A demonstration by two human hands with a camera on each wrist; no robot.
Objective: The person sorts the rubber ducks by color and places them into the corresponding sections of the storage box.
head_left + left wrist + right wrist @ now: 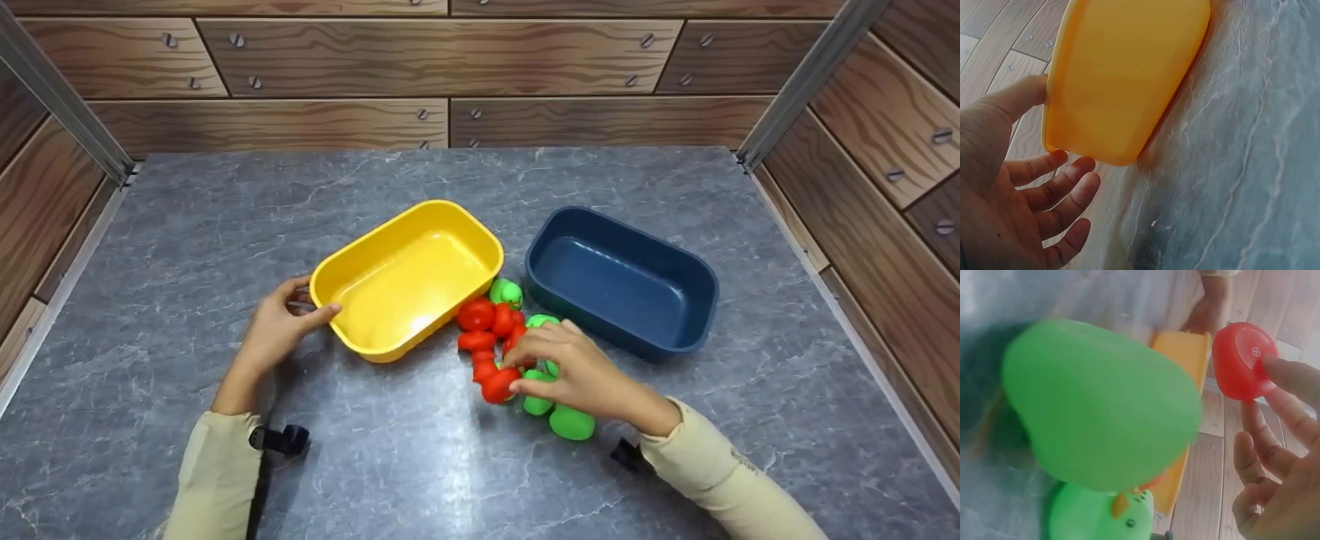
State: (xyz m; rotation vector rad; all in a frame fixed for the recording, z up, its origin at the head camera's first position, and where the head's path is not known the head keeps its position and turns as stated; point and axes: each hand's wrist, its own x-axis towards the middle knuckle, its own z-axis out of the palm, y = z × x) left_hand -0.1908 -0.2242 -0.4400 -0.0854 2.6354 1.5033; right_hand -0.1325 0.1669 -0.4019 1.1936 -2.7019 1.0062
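Surface: a grey marbled tabletop (187, 225) walled on three sides by wood-grain panels (442, 60) with screw heads.
Landmark: a yellow tub (409, 277), empty, standing open side up near the middle of the tabletop.
Blue tub: a dark blue tub (622, 281), also empty, just beside the yellow tub on its right.
Toys: a cluster of red and green rubber ducks (499, 330) lies at the yellow tub's near right corner, in the gap before the blue tub.
Left hand: the left hand (277, 330) holds the yellow tub's left end, thumb hooked over the rim, the other fingers (1061, 194) spread and only slightly bent beneath the wall.
Right hand: the right hand (577, 371) rests on the cluster, fingers curled, pinching a red duck (499, 385) at the cluster's near end between thumb and fingertips.
Left wrist view only: the tub's underside (1129, 79), with fingertips just reaching its lower edge.
Right wrist view only: the red duck's round flat base (1244, 360) against the fingertips, and a green duck (1100, 405) close up, blurred, with another green duck's face (1123, 514) below it.
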